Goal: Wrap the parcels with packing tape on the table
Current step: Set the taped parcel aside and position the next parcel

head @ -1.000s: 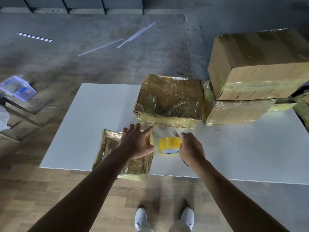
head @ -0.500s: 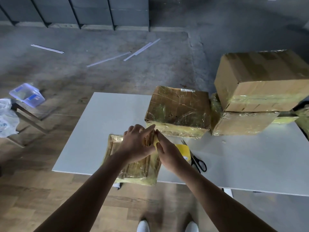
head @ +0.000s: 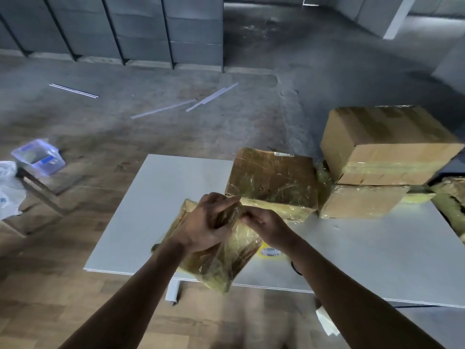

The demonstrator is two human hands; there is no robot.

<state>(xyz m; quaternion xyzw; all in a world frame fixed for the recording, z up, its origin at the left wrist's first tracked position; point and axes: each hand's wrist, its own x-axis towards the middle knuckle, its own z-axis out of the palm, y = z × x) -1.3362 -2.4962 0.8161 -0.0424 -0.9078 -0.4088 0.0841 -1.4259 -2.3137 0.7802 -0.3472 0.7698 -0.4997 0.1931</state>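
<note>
Flat parcel (head: pixel 226 258): glossy, crinkled yellowish film, tilted over near edge of white table (head: pixel 163 197). L hand (head: pixel 203 222) grips its far end; R hand (head: pixel 266 225) pinches same corner. One yellow tape roll (head: pixel 270 251), mostly hidden beneath. Far right: film-wrapped box (head: pixel 274 182), plus cardboard box (head: pixel 387 147) stacked on lower box (head: pixel 362 201). Bundles at right edge cut off.

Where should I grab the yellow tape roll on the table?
Probably pinch its rim from above at the near edge: the tape roll seems to lie flat, the small parcel covers its left side and the right hand hides its far side.
</note>
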